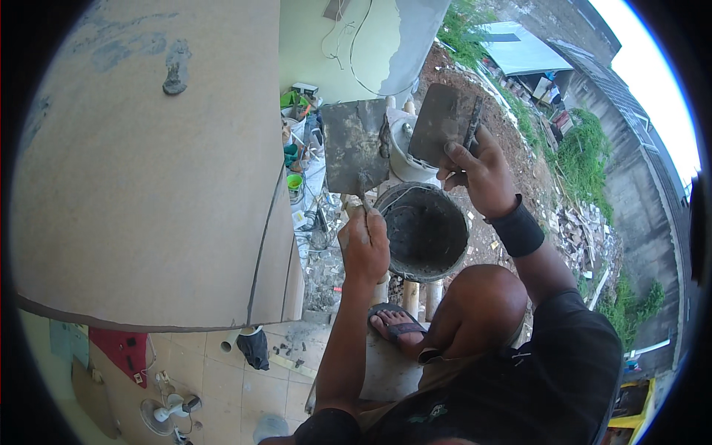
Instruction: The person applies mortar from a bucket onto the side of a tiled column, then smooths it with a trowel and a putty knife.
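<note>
My left hand point(365, 241) is closed around the short handle of a square-bladed trowel point(348, 148). Its flat grey blade is smeared with mortar and a lump clings near the right edge. On the right, my right hand point(480, 169) grips a rectangular plastering trowel point(439, 122) by its edge and handle, the thumb lying over the plate. Both tools are raised side by side, a small gap apart. Just below them stands a black mortar bucket point(423, 256) with a thin wire handle and dark residue inside. A white bucket point(404, 159) is partly hidden behind the plates.
A large beige wall panel point(148, 178) fills the left, with a mortar dab on it. I crouch on a raised plank point(386, 363) beside wooden poles point(434, 297). Far below are rubble point(326, 252), a tiled floor point(222, 382) and a fan point(159, 415).
</note>
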Demonstrator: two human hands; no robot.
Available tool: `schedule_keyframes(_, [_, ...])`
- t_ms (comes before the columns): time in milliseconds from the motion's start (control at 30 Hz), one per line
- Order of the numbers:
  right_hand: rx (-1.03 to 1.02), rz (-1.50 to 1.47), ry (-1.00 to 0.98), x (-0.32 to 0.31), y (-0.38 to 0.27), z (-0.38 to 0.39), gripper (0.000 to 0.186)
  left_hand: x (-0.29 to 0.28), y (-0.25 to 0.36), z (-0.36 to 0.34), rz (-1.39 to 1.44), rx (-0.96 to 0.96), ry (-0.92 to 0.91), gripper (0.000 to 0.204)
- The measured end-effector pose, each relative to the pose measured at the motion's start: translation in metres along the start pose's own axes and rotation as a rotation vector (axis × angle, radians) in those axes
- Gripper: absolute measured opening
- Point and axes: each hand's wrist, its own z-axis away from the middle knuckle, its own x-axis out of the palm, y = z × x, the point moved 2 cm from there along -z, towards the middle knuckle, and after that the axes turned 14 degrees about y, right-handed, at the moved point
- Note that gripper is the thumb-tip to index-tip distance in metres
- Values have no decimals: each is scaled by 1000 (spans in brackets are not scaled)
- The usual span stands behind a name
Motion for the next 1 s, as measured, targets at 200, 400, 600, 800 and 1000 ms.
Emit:
schedule_keyframes(200, [-248, 157, -34, 24, -10, 16, 14, 7, 6, 9, -66, 217, 149, 30])
schedule_keyframes(400, [-589, 591, 71, 27, -20, 17, 12, 2, 23, 14, -56, 422, 250, 24])
schedule_keyframes(600, [-1441, 559, 80, 24, -48, 23, 31, -3, 11, 10, -17, 449, 260, 21])
schedule_keyframes(800, [-1796, 636, 19, 20, -86, 6, 38, -3, -2, 12, -20, 484, 347, 21])
schedule_keyframes(1000, [-1809, 432, 283, 61, -163, -49, 29, 5, -7, 17, -45, 369, 291, 19])
